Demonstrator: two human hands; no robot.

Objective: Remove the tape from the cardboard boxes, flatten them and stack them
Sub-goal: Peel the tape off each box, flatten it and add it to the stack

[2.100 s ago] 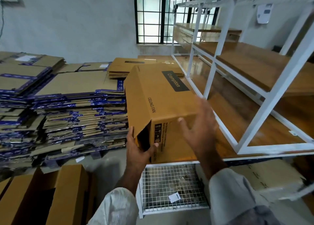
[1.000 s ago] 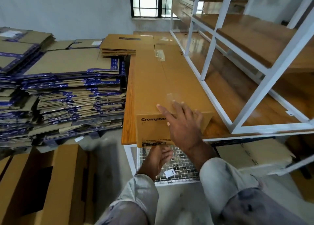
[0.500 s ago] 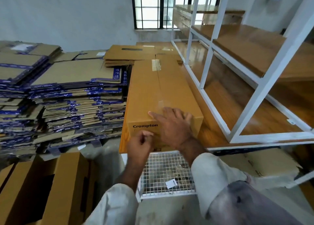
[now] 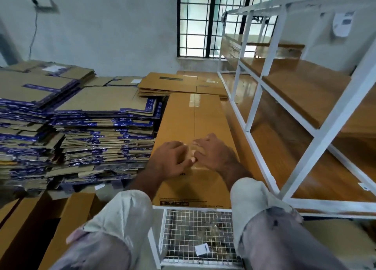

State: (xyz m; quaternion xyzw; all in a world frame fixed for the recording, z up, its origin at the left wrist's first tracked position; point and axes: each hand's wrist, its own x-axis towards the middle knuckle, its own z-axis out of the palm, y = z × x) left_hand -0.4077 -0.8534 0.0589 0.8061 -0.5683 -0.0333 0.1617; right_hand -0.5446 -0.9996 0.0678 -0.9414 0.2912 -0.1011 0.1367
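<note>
Since a couple of seconds back, the cardboard box (image 4: 194,131) has been laid down flat along the wooden worktop (image 4: 270,147), seam side up, and both hands have been brought together on its near end. The left hand (image 4: 169,159) has been moved up from below the box edge, so it now sits just beside the right hand (image 4: 213,154).

Fingers of both hands are curled in over the clear tape (image 4: 190,147) at the centre seam. It looks like the tape end is being pinched and picked at, though exactly which fingers have hold of it can't be made out through the glare.

What could go wrong, as a guess: thin clear tape like that gets torn into slivers if it's yanked at a bad angle, and the top paper layer of the cardboard could be ripped up with it. Another strip of tape (image 4: 194,101) is left at the far end, so the box won't be flattened until that's dealt with too.

Materials: smooth brown corrugated board, a long rectangular box with a straight centre seam; glossy, nearly invisible tape; a shiny varnished wood top on a white metal frame (image 4: 317,135). Stacks of flattened boxes (image 4: 81,131) with blue-printed edges are piled to the left, layered and a bit ragged.
</note>
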